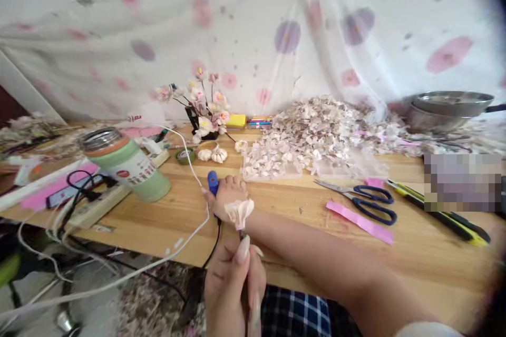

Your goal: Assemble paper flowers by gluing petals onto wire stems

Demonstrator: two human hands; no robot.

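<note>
- Behind everything hangs a sheer white cloth (pixel 245 21) with pink and mauve blotches, above a pale wooden table (pixel 411 268).
- The pale petal bundle (pixel 239 213) sits on a thin dark stem (pixel 241 235), just in front of my right wrist, near the table's front edge.
- My left hand (pixel 227 287) is closed, its fingers (pixel 253 274) gripping that stem.
- My right hand (pixel 228 196) is curled around a blue corded tool (pixel 213 182) (most of it hidden by my fingers).
- Bare wood stays open to the right, up to the blue-handled scissors (pixel 367 202) and a pink paper strip (pixel 359 222).
- Farther off: a green bottle (pixel 126 166), a heap of petals (pixel 320 131), and a steel bowl (pixel 448 108).
</note>
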